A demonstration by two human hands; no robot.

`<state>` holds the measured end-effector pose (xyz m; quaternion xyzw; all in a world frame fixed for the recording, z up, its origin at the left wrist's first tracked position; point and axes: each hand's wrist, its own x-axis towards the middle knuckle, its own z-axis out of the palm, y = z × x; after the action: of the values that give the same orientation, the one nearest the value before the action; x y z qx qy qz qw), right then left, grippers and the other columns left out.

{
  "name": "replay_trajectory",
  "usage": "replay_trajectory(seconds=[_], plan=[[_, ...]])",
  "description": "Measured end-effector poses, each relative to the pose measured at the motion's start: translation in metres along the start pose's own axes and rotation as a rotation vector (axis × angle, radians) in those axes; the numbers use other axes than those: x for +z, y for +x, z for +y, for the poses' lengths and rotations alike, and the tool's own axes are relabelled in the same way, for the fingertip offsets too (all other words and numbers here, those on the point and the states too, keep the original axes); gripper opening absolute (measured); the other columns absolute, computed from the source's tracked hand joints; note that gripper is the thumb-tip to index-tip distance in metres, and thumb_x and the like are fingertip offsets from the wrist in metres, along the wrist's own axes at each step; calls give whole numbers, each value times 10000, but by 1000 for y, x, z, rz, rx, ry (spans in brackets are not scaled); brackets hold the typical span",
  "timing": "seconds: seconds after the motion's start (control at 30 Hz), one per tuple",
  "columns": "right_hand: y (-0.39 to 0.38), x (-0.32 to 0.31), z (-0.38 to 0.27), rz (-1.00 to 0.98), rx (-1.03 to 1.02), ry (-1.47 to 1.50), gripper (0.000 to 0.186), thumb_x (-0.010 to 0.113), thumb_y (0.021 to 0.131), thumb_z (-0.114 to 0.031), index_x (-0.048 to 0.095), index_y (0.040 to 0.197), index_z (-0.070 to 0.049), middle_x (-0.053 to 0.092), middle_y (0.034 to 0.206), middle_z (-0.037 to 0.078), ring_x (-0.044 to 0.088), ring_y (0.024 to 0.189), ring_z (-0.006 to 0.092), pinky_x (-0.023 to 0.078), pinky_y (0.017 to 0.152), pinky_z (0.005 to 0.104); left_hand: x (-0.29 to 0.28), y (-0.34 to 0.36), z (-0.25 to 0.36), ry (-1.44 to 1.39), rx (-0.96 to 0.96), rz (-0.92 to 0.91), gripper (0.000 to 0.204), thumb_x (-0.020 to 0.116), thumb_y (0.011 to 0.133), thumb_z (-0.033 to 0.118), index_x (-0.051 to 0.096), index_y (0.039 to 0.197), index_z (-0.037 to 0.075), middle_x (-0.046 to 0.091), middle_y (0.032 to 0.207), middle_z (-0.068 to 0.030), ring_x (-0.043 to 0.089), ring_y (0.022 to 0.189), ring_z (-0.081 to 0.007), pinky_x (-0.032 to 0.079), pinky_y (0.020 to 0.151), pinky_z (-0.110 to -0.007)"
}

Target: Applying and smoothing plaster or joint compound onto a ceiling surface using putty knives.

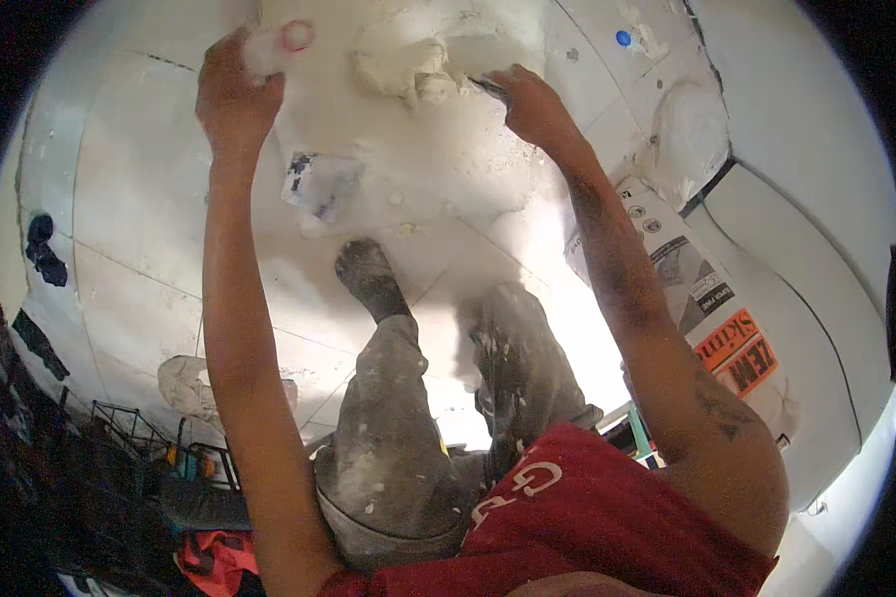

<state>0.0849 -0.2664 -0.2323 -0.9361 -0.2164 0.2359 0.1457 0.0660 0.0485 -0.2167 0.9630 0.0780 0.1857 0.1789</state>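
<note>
My left hand, at the far left, is closed round a clear plastic bottle with a reddish ring at its mouth, tilted toward the right. On the floor ahead lies a mound of pale, creamy powder or paste, lumpy and partly wet-looking. At the mound's right edge my right hand grips a thin dark tool; its working end is hard to make out, so I cannot tell its exact kind. A crumpled whitish scrap of packaging with dark patches lies nearer to me.
On the right a printed white sack with an orange panel lies beside a white cabinet-like body. A blue cap is at the far right. Dark cloth scraps lie on the left, above a wire rack. My foot rests on the tiles.
</note>
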Motion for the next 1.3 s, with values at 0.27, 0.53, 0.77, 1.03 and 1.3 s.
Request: replay_trajectory(seconds=[0.27, 0.53, 0.77, 1.03, 1.3], plan=[[2, -13, -2, -46, -49, 119, 492, 420, 586, 92, 464, 1061, -28, 485, 1043, 183, 449, 976, 340, 364, 850, 370, 13, 14, 64, 197, 312, -197, 325, 504, 643, 73, 512, 967, 92, 470, 914, -140, 442, 903, -295, 305, 791, -535], [-5, -3, -6, 115, -13, 233, 487, 428, 568, 108, 470, 1036, -17, 507, 981, 172, 477, 913, 336, 389, 798, 368, 31, 10, 73, 330, 372, -175, 174, 447, 706, 69, 531, 850, 120, 462, 837, -113, 451, 843, -281, 263, 800, -600], [-2, 5, -5, 197, -50, 195, 478, 443, 572, 92, 458, 1039, -12, 492, 988, 178, 475, 899, 343, 392, 790, 374, 39, 2, 69, 396, 345, -207, 186, 472, 697, 107, 532, 871, 129, 476, 874, -121, 453, 881, -277, 266, 797, -597], [34, 43, -35, 416, -27, -296, 328, 501, 635, -29, 479, 962, -29, 447, 961, 142, 451, 873, 293, 409, 683, 397, 20, 5, 61, 382, 142, -193, 464, 694, 591, 198, 474, 982, 80, 514, 976, -95, 487, 932, -231, 391, 809, -300], [25, 21, -27, 72, -101, -142, 423, 494, 630, 21, 479, 1046, -56, 461, 1086, 142, 421, 1006, 310, 348, 835, 435, 18, -27, -104, -518, -491, 536, 467, 707, 547, 14, 458, 941, -7, 524, 891, -102, 511, 863, -207, 455, 715, -301]])
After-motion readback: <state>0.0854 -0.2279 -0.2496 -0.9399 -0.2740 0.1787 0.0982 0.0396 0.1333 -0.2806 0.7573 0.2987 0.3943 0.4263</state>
